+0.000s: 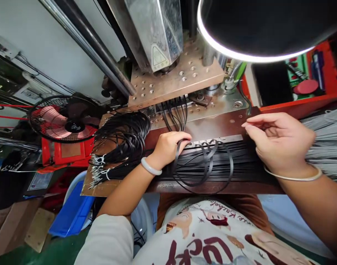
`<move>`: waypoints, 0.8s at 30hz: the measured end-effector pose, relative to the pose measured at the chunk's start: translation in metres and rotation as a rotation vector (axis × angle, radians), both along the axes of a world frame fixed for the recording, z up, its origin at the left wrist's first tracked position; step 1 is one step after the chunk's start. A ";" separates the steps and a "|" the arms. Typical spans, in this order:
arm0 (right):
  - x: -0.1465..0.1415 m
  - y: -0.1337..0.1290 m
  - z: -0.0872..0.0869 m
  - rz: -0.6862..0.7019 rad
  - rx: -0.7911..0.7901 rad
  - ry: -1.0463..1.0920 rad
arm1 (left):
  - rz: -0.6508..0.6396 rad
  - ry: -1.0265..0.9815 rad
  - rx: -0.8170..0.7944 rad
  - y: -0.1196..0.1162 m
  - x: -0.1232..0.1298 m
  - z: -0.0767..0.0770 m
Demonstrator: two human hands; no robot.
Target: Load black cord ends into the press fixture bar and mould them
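Note:
A narrow metal bar (236, 138) with slots lies along the worktable, and black flat cords loop out of it toward me. At its left end my left hand (168, 147) is closed, thumb and forefinger pinching a black flat cord (231, 162) near its end. My right hand (284, 141) hovers past the bar's right end, thumb tip against forefinger. What those fingertips hold, if anything, is too small to see. Under the loops many straight black cords (248, 162) lie side by side. Further cords (172, 117) run into the press beyond my left hand.
A press with a drilled steel plate (171, 90) stands ahead, below a ring lamp (256, 59). Bundled black cables (124, 136) lie on cardboard at left, near a fan (71, 119). Right of the table are a red tray (295, 103) and grey strips (328, 143).

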State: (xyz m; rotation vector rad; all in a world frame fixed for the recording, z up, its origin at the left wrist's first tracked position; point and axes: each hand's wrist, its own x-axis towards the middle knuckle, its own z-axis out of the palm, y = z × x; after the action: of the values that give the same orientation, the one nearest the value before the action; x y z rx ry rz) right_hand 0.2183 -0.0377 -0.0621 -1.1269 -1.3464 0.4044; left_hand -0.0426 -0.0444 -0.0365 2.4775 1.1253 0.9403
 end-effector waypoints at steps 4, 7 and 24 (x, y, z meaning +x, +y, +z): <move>0.000 -0.002 -0.001 -0.022 -0.026 -0.038 | 0.000 0.062 0.109 -0.002 0.002 -0.002; -0.001 -0.002 -0.003 -0.042 -0.026 -0.038 | -0.002 0.180 0.136 -0.008 0.002 0.003; 0.017 -0.019 0.030 0.558 0.051 -1.014 | 0.347 -0.380 0.103 -0.014 -0.057 0.040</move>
State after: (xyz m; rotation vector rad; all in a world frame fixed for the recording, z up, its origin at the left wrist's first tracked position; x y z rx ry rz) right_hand 0.2355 -0.0571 -0.0325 -0.9066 -2.5690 0.1721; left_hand -0.0996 -0.0586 0.0030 2.0789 1.4167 1.5232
